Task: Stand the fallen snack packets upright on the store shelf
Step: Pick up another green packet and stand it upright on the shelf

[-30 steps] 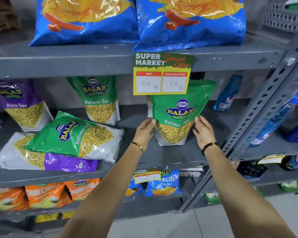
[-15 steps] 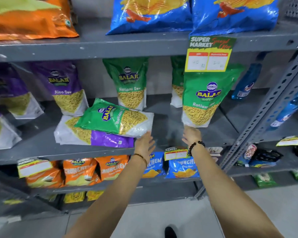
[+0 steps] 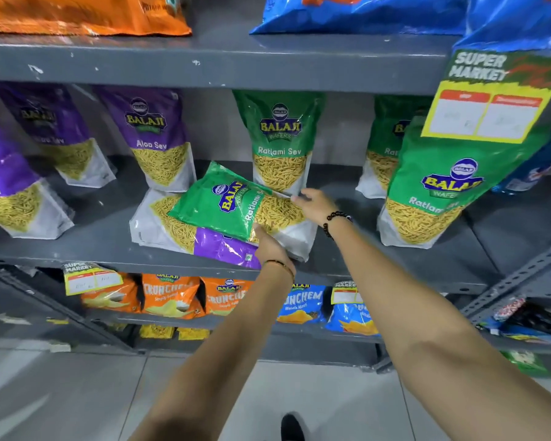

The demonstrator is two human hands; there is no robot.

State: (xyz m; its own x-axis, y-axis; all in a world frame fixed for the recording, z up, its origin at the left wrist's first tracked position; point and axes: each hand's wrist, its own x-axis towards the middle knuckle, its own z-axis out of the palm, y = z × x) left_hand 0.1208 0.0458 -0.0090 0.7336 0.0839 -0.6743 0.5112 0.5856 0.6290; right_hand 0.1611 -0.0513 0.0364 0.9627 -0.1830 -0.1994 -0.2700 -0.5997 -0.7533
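Green foil is now under both our hands: half a second ago they hovered short of the fallen green Ratlami Sev packet (image 3: pixel 236 202), and now the left hand (image 3: pixel 269 246) presses against its lower edge with the fingers tucked under the bag, while the right hand (image 3: pixel 314 205) pinches its upper right edge. Whether the left hand has fully closed on it we cannot tell, since the packet hides those fingers. Our view has also swung left and closer, so the price tag (image 3: pixel 487 97) that hung near the middle now sits at the far right. The green packet lies tilted on top of a fallen purple Aloo Sev packet (image 3: pixel 185 230), which lies flat near the front edge of the grey metal shelf (image 3: pixel 109 246). Behind them, packets stand upright: a purple Aloo Sev packet (image 3: pixel 156 138) and a green Ratlami Sev packet (image 3: pixel 280 141) near the back, and another green one (image 3: pixel 436 192) to the right under the tag. On the shelf below stand orange Crunchex bags (image 3: pixel 172 296) and blue Crunchem bags (image 3: pixel 303 302). Pale floor tiles (image 3: pixel 77 399) stretch beneath the rack, with a dark shoe tip (image 3: pixel 291 426) showing.
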